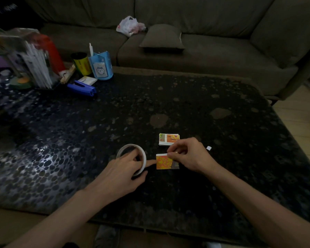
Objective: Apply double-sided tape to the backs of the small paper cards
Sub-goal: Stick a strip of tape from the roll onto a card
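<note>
On the count: one white tape roll [128,146], one loose orange paper card [163,162], one stack of printed cards [168,139], one white paper scrap [208,148].

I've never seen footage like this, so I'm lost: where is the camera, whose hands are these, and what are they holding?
No machine here: one camera, worn on a person's head, looks down at their own bare hands over a dark pebbled table. The left hand grips a tape roll, fingers hooked through its hole. The right hand pinches a white strip at the top edge of an orange card lying flat. Beyond it lies a small stack of cards, with a white scrap to the right. A blue pen holder and blue stapler sit far left.
</note>
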The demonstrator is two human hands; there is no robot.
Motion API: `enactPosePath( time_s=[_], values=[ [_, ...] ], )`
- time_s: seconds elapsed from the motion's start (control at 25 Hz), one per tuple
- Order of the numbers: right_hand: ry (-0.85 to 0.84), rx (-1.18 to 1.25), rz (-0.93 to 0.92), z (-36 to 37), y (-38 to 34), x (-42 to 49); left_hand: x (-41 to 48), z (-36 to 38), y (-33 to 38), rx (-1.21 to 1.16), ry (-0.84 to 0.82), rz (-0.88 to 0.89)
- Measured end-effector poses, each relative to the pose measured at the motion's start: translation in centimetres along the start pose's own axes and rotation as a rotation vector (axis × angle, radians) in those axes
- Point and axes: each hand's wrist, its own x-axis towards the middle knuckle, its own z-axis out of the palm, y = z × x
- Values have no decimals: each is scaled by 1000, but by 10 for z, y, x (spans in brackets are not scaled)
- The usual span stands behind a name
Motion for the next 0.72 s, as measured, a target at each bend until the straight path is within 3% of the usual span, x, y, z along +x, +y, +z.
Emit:
enactPosePath(
  time_s=[0.72],
  values=[
    [78,-42,18,10,0,0,4,-1,2,104,-84,-37]
  ],
)
